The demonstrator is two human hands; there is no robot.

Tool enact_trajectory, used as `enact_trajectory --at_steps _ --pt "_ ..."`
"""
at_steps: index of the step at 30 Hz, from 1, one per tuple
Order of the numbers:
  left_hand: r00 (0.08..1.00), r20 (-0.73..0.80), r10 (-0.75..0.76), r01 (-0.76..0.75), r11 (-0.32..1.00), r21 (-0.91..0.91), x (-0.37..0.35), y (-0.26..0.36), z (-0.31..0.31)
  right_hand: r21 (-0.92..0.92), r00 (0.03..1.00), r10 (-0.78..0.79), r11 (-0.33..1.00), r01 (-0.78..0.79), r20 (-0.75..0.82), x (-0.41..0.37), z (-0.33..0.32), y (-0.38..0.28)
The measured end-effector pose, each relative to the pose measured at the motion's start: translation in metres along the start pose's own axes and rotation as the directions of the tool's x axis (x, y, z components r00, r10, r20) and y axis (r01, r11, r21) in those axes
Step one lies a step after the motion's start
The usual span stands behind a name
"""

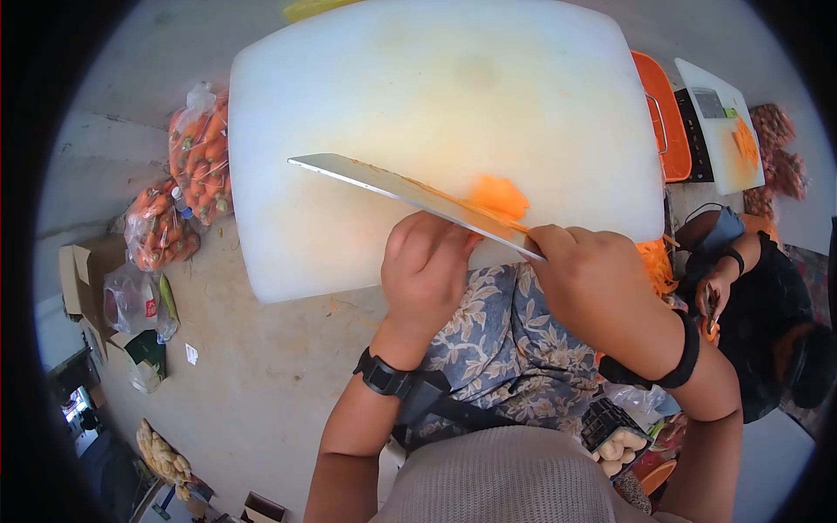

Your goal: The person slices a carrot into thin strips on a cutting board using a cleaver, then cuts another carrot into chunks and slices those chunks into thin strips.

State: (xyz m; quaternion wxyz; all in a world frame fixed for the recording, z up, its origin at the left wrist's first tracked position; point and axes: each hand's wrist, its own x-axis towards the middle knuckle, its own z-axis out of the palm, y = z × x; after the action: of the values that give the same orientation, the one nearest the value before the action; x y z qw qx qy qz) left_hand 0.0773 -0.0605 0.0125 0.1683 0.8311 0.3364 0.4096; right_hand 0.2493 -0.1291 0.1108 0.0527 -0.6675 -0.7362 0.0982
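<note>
My right hand (580,266) is wrapped round the handle end of a large knife (401,192), whose blade reaches up and left over the white cutting board (349,96). Bent fingers of my left hand (430,261) press close along the blade's lower side, near the board's front edge. A bit of orange shows beside these fingertips, mostly hidden by the hand and blade. Just beyond the blade, a small pile of thin orange slices (500,197) lies on the board. Bits of orange cling along the blade's upper edge.
Bags of carrots (200,157) stand left of the board, above a cardboard box (87,270). Orange shreds (656,266) lie by the right front corner. An orange bin (664,113) and a second board (724,157) are at the right, where another person (741,296) works.
</note>
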Motion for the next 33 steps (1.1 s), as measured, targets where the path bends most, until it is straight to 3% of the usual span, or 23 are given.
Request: enact_trajectory --at_steps 4,7,16,22,31,33 --pt "1.0 -0.013 0.02 -0.019 0.999 0.044 0.001 -0.002 0.002 0.016 1.0 0.02 1.0 -0.02 0.009 -0.01 -0.017 -0.006" --pt "1.0 0.001 0.021 -0.022 0.999 0.038 0.002 -0.002 0.001 0.038 0.99 0.069 0.996 -0.075 0.125 -0.012 -0.021 -0.006" --pt "0.999 0.033 0.019 -0.02 0.999 0.03 0.0 -0.003 -0.002 0.065 0.992 0.044 0.997 -0.052 0.121 -0.009 -0.02 -0.002" --pt "0.995 0.093 -0.03 0.034 0.999 -0.037 -0.002 -0.003 -0.006 0.07 0.962 0.098 0.99 -0.12 0.255 -0.002 -0.026 -0.002" --pt "0.998 0.027 -0.053 0.053 0.998 -0.022 0.001 0.0 0.0 0.096 0.983 0.017 0.995 -0.036 0.184 0.014 0.009 0.004" --pt "0.998 0.044 -0.039 0.04 0.999 -0.021 0.001 0.0 -0.002 0.086 0.973 0.145 0.983 -0.162 0.182 0.01 0.013 0.001"
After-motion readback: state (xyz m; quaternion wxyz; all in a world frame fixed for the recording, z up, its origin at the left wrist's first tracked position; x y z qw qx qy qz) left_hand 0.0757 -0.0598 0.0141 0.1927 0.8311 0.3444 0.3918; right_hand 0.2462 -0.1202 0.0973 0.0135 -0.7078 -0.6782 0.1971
